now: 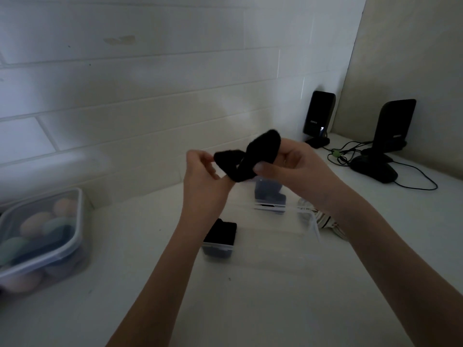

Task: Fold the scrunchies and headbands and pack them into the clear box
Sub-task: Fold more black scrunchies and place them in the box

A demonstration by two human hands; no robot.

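Observation:
A black scrunchie (246,156) is held in the air above the white table, twisted into a figure-eight. My left hand (203,176) pinches its left loop with curled fingers. My right hand (293,161) grips the larger right loop, thumb across its front. Beneath the hands stands the clear box (275,236), open, with dark folded fabric (221,232) at its left end and more dark fabric (269,194) at its far end. A striped fabric piece (325,221) lies just right of the box, partly hidden by my right forearm.
A lidded clear container (37,236) of pastel rounded items sits at the table's left. Two black speakers (318,116) (393,126), a dark mouse (375,169) and cables (345,152) occupy the back right corner. A white tiled wall rises behind.

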